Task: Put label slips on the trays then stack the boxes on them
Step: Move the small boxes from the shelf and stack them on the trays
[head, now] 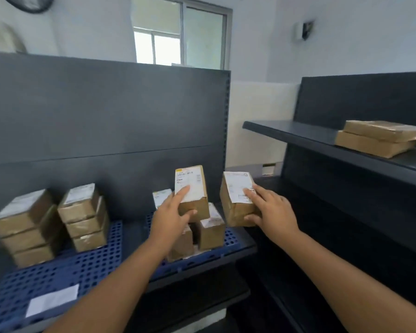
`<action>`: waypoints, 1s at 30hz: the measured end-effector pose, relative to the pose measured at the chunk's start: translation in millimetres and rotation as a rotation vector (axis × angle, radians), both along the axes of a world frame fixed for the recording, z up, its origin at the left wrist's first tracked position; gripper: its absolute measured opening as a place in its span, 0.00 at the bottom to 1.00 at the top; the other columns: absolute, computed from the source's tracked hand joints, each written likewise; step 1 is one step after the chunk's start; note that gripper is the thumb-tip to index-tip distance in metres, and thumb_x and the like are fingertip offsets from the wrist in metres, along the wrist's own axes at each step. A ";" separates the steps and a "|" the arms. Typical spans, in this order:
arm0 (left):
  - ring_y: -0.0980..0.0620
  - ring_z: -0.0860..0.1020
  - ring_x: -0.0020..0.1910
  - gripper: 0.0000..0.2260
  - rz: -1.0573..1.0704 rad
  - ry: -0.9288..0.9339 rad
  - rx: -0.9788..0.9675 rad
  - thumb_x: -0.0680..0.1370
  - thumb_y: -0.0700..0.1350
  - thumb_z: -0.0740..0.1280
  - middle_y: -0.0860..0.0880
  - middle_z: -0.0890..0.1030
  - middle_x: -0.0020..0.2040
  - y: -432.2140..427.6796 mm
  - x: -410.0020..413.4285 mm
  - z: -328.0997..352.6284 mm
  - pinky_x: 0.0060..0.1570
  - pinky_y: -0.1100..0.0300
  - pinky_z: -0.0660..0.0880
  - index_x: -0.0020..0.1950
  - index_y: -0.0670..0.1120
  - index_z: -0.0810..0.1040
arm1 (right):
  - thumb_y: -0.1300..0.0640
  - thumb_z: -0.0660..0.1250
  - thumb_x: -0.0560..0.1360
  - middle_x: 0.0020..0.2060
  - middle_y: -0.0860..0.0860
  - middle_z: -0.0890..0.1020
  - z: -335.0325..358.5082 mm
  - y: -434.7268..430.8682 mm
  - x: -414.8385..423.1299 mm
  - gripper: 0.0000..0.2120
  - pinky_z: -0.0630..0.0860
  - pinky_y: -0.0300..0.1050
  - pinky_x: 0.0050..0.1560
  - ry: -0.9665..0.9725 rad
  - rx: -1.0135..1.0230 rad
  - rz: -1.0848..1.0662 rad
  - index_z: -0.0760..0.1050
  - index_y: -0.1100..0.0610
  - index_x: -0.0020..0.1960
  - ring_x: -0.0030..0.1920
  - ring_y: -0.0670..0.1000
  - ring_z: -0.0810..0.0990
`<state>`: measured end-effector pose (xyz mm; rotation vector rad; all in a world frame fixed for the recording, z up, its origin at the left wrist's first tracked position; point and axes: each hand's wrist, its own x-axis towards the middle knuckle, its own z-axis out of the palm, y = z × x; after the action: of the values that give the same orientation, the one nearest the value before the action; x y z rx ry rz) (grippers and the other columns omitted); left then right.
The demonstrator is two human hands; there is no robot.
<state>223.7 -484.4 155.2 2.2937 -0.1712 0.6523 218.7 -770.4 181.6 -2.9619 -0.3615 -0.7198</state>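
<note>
stacking step: left hand [171,213] and right hand [271,210] are each gripping a labelled cardboard box [193,191], [237,200] above the right blue tray [231,239]; next, i judge, setting them squarely on the boxes beneath.

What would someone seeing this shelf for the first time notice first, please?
Most likely the two hands mid-frame: the left hand and the right hand each grip a brown labelled box, the left box above the right blue tray, the right box just past its right edge. Next, two neat box stacks on the left blue tray, with a white label slip near its front.
</note>
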 end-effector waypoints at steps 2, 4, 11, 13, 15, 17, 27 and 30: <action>0.48 0.76 0.59 0.30 0.048 0.005 0.008 0.74 0.51 0.73 0.48 0.76 0.66 27.3 10.0 4.6 0.57 0.48 0.77 0.74 0.60 0.65 | 0.39 0.65 0.76 0.77 0.48 0.61 1.3 27.3 23.5 0.35 0.58 0.56 0.72 0.005 0.004 0.041 0.54 0.41 0.77 0.74 0.54 0.61; 0.48 0.77 0.58 0.30 0.084 0.015 0.014 0.74 0.51 0.73 0.48 0.76 0.65 49.0 20.1 7.2 0.57 0.48 0.77 0.74 0.59 0.66 | 0.38 0.64 0.76 0.77 0.47 0.61 2.8 49.2 45.6 0.34 0.58 0.56 0.72 0.010 0.010 0.071 0.54 0.41 0.77 0.74 0.54 0.61; 0.49 0.77 0.60 0.31 0.198 0.045 0.036 0.73 0.52 0.74 0.48 0.76 0.67 85.2 62.6 9.9 0.58 0.49 0.77 0.74 0.58 0.66 | 0.38 0.65 0.75 0.77 0.47 0.62 2.5 89.0 121.3 0.35 0.61 0.58 0.71 0.032 0.030 0.163 0.54 0.41 0.77 0.73 0.55 0.64; 0.49 0.77 0.59 0.31 0.215 0.055 0.036 0.73 0.52 0.74 0.48 0.77 0.66 86.2 76.1 8.7 0.58 0.50 0.77 0.74 0.58 0.66 | 0.38 0.65 0.75 0.77 0.47 0.62 1.3 93.8 144.1 0.35 0.62 0.58 0.70 0.042 0.030 0.177 0.53 0.40 0.77 0.72 0.54 0.64; 0.49 0.77 0.58 0.31 0.233 0.065 0.035 0.73 0.53 0.74 0.48 0.77 0.66 85.5 89.1 6.4 0.57 0.50 0.77 0.74 0.58 0.66 | 0.38 0.65 0.75 0.77 0.47 0.61 -0.8 97.6 165.7 0.35 0.62 0.58 0.70 0.057 0.040 0.197 0.52 0.40 0.77 0.72 0.54 0.64; 0.49 0.77 0.58 0.31 0.255 0.081 0.039 0.73 0.53 0.74 0.48 0.77 0.66 84.3 102.1 3.2 0.57 0.51 0.77 0.74 0.58 0.66 | 0.38 0.65 0.76 0.77 0.46 0.61 -4.2 100.4 186.7 0.35 0.62 0.58 0.70 0.073 0.048 0.224 0.52 0.40 0.77 0.72 0.54 0.64; 0.50 0.77 0.59 0.32 0.307 0.163 0.083 0.72 0.53 0.74 0.51 0.77 0.66 77.4 143.9 -22.7 0.57 0.55 0.75 0.73 0.61 0.66 | 0.40 0.64 0.76 0.77 0.46 0.59 -31.3 112.7 245.5 0.34 0.62 0.56 0.69 0.147 0.019 0.310 0.52 0.41 0.77 0.73 0.54 0.63; 0.50 0.77 0.60 0.32 0.302 0.175 0.071 0.72 0.53 0.74 0.51 0.77 0.66 77.2 145.9 -29.4 0.59 0.54 0.75 0.73 0.62 0.65 | 0.39 0.63 0.77 0.78 0.47 0.58 -39.6 116.2 249.3 0.35 0.63 0.56 0.69 0.167 0.038 0.314 0.50 0.41 0.78 0.73 0.54 0.62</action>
<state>369.6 -407.2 125.8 2.4552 0.2434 0.5976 468.0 -654.3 142.0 -2.8064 -0.7655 -0.4345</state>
